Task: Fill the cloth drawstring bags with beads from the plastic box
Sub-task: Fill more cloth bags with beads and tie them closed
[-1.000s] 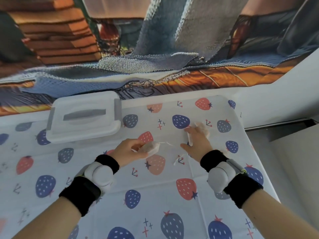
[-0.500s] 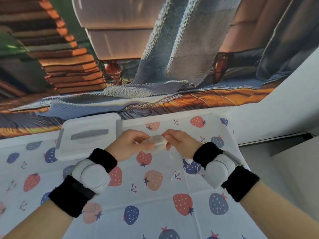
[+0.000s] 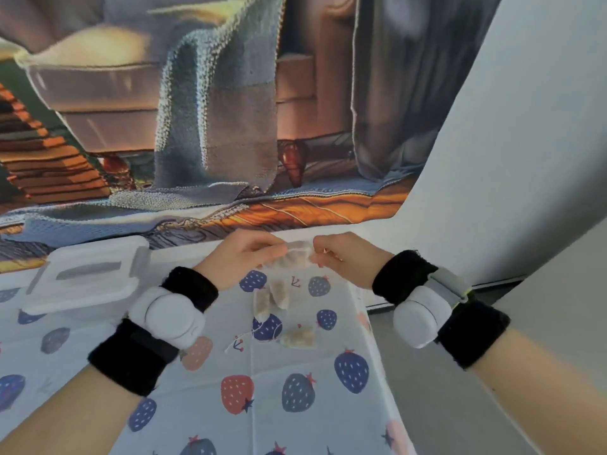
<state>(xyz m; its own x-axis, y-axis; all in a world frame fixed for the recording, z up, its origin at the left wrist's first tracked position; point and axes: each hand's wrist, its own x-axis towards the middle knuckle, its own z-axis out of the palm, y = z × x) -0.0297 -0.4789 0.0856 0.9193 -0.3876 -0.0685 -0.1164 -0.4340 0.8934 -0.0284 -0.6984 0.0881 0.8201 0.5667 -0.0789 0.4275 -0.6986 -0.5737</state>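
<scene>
Left hand: fingers pinch held bag at 9 o'clock.
Right hand: fingers pinch it at 3 o'clock.

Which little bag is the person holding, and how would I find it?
Start at the strawberry tablecloth and the white plastic box at its far left. Right of the box, the left hand and right hand pinch one pale cloth bag between them. It alone is lifted; the other bags lie on the cloth.
</scene>
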